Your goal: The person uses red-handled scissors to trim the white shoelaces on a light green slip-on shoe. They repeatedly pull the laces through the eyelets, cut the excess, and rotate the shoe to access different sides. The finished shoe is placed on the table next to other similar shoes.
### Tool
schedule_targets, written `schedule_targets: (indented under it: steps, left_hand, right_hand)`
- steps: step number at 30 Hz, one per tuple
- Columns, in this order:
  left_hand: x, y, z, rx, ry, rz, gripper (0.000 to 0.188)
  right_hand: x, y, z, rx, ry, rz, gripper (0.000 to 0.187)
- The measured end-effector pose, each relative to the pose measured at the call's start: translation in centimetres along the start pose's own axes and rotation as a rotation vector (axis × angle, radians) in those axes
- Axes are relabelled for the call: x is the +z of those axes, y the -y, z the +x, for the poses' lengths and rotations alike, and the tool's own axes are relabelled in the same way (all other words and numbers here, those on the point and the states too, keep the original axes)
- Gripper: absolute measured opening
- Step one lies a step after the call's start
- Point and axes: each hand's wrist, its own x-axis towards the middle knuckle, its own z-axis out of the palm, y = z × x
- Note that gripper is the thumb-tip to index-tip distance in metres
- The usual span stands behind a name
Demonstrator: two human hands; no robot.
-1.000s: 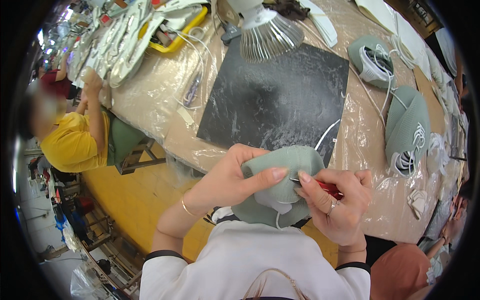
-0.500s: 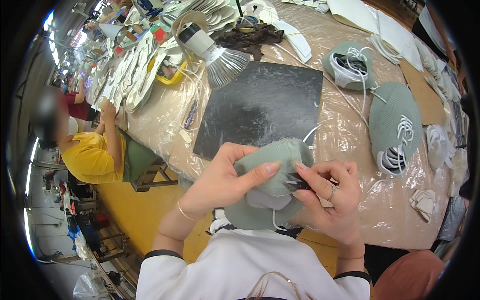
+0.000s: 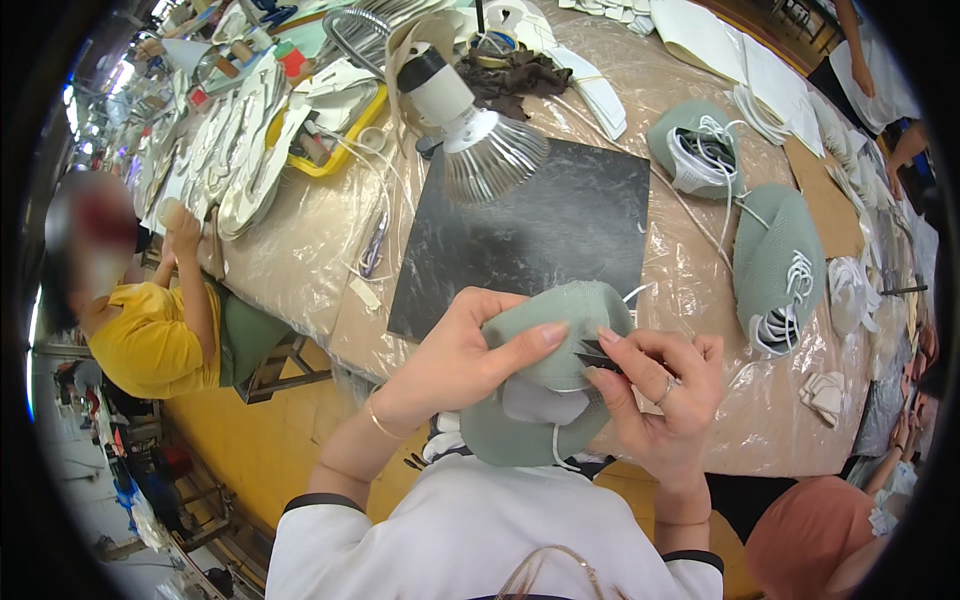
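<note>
In front of my chest, my left hand grips a grey-green knit shoe upper, its thumb pressed flat on the fabric. A grey lining patch and a white lace end show at the upper's lower side. My right hand is closed on small black thread snips, mostly hidden by the fingers. Their pointed blades are slightly apart and lie against the upper's right side. Whether a thread sits between them is too small to tell.
A black mat lies on the plastic-covered table, under a lamp. To the right are two laced green uppers. A yellow basket and stacked white pieces stand far left. A person in yellow sits at left; others are at right.
The whole view has shifted slightly, with the lamp and mat appearing further right. My hands keep their hold on the upper and the snips, whose blades now show more clearly apart.
</note>
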Motion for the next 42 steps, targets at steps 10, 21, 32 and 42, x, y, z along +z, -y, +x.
schedule_targets:
  steps: [10, 21, 32, 42]
  left_hand:
    - [-5.8, 1.5, 2.7, -0.071, 0.082, -0.214, 0.029]
    - [-7.3, 2.7, 4.9, -0.118, 0.077, -0.263, 0.029]
    - [-6.2, 3.3, 5.6, -0.151, -0.006, -0.2, 0.028]
    - [-5.5, 3.1, 5.5, -0.139, 0.004, -0.177, 0.027]
  right_hand:
    - [3.7, 1.4, 4.4, 0.081, 0.114, -0.044, 0.035]
    - [5.1, 0.2, 6.0, 0.105, 0.224, -0.124, 0.036]
    - [4.9, -0.5, 5.9, 0.129, 0.227, -0.159, 0.036]
    - [4.4, 0.3, 5.2, 0.096, 0.262, -0.348, 0.036]
